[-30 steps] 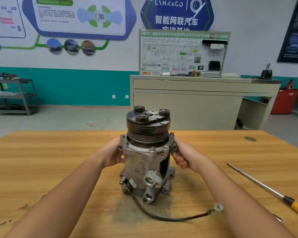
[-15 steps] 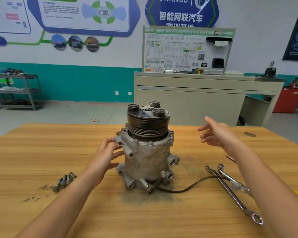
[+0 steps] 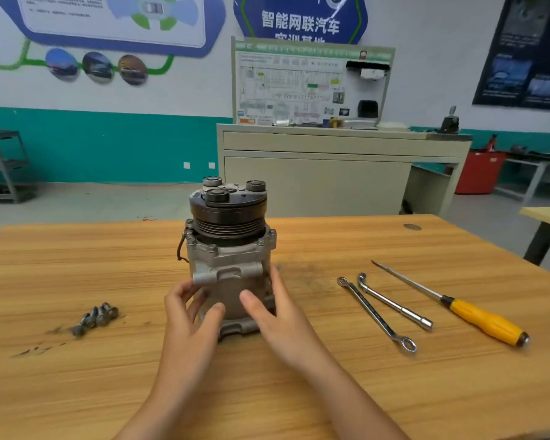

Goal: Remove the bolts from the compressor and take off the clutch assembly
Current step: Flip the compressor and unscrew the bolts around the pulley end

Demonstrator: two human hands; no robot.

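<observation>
A grey metal compressor (image 3: pixel 232 265) stands upright on the wooden table (image 3: pixel 77 265), with the dark clutch assembly (image 3: pixel 228 204) on top. My left hand (image 3: pixel 191 315) lies against its lower left side with relaxed fingers. Against the lower right side sits my right hand (image 3: pixel 273 312), fingers straight, thumb in front of the body. Neither hand grips it. Several loose bolts (image 3: pixel 97 315) lie in a cluster on the table to the left. A black wire (image 3: pixel 180 249) loops off the compressor's upper left.
To the right lie a combination wrench (image 3: pixel 377 314), a socket wrench (image 3: pixel 394 303) and a yellow-handled screwdriver (image 3: pixel 477 319). Dark grime marks the wood around the compressor. A beige cabinet (image 3: pixel 331 173) stands behind the table; a second table's corner (image 3: pixel 546 214) shows at right.
The compressor has been turned about its upright axis. My right hand came down from the air to its right side. My left hand shifted lower on the left side.
</observation>
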